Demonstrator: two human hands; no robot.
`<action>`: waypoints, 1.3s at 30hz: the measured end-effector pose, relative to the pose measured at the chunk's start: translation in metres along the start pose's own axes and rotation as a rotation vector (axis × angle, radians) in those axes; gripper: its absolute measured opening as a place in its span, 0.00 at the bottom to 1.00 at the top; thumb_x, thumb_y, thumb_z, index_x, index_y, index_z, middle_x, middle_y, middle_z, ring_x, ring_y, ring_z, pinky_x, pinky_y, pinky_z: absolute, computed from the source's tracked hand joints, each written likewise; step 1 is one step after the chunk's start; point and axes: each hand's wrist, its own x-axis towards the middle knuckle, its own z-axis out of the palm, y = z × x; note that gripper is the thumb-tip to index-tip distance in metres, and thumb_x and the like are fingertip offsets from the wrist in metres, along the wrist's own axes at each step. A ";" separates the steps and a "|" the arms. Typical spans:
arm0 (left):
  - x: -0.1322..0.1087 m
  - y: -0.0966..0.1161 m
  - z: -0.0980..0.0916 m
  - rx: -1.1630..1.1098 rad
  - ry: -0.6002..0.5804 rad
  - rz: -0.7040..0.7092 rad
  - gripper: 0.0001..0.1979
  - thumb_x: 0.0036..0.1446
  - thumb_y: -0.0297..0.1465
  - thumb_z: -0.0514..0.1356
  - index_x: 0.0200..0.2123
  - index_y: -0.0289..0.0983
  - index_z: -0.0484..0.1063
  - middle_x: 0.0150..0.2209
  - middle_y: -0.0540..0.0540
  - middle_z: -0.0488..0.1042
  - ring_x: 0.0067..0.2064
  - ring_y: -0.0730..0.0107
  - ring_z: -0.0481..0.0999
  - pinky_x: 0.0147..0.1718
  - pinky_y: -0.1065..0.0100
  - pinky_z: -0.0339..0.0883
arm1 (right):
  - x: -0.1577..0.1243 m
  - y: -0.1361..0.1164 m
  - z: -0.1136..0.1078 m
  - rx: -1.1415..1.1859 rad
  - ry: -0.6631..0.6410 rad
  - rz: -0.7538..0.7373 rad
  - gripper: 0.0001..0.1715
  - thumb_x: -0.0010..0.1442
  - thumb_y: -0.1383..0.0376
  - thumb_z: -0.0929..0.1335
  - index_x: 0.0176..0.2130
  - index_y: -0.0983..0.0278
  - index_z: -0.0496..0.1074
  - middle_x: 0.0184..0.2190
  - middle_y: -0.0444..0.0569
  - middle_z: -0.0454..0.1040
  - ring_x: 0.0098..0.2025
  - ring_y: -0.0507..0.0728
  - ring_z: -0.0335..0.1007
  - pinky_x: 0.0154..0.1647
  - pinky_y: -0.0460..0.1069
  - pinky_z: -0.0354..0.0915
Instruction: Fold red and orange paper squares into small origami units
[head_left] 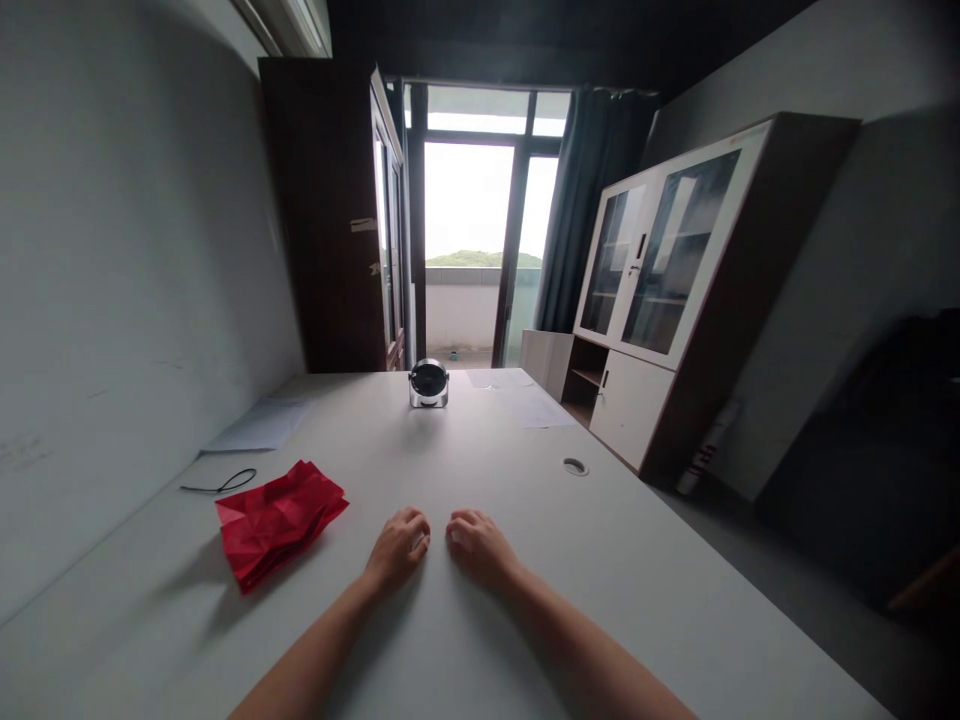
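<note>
Both my hands rest on the white table (570, 560), close together near its middle. My left hand (399, 545) has its fingers curled under into a loose fist, with nothing visible in it. My right hand (475, 541) is curled the same way, its knuckles a few centimetres from the left hand. A stack of crumpled red paper (276, 518) lies to the left of my left hand, apart from it.
A small round desk fan (429, 384) stands at the far middle of the table. A black cord loop (225, 484) and white sheets (259, 426) lie at the left by the wall. A cable hole (575, 466) sits at the right. Cabinets stand beyond.
</note>
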 end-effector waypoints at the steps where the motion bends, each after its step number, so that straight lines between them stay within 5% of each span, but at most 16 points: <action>1: 0.000 0.000 0.000 -0.003 0.001 0.001 0.06 0.58 0.28 0.55 0.36 0.41 0.72 0.43 0.45 0.73 0.47 0.60 0.71 0.50 0.62 0.62 | 0.000 0.000 -0.001 0.004 -0.006 0.000 0.11 0.60 0.69 0.66 0.41 0.59 0.76 0.47 0.49 0.77 0.50 0.58 0.71 0.54 0.52 0.63; 39: 0.000 0.001 -0.003 -0.032 -0.009 -0.010 0.07 0.58 0.29 0.55 0.36 0.40 0.73 0.43 0.43 0.74 0.48 0.59 0.72 0.51 0.60 0.63 | 0.000 -0.001 -0.005 0.050 -0.015 0.028 0.12 0.58 0.69 0.67 0.41 0.59 0.78 0.47 0.49 0.77 0.50 0.58 0.71 0.55 0.52 0.62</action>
